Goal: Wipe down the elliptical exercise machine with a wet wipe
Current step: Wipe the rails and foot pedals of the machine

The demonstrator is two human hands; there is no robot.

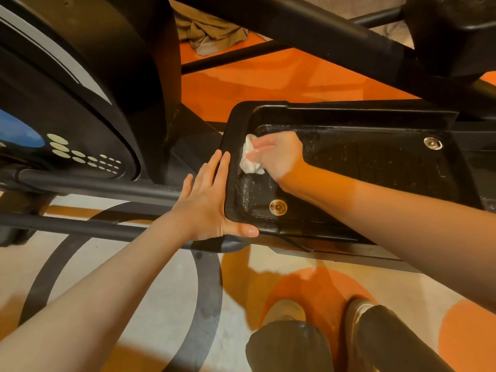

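The black foot pedal (375, 167) of the elliptical machine fills the centre right, a shallow tray with two round metal bolts. My right hand (279, 154) grips a crumpled white wet wipe (249, 159) and presses it against the pedal's inner front end. My left hand (212, 202) lies flat with straight fingers against the pedal's outer front rim, thumb under the near edge. The machine's flywheel housing (67, 103) is at the upper left.
Black frame rails (88, 183) run across the left below the housing, and thick bars (322, 36) cross above the pedal. A crumpled tan cloth (212, 33) lies on the orange floor behind. My two shoes (284, 312) stand on a patterned floor at the bottom.
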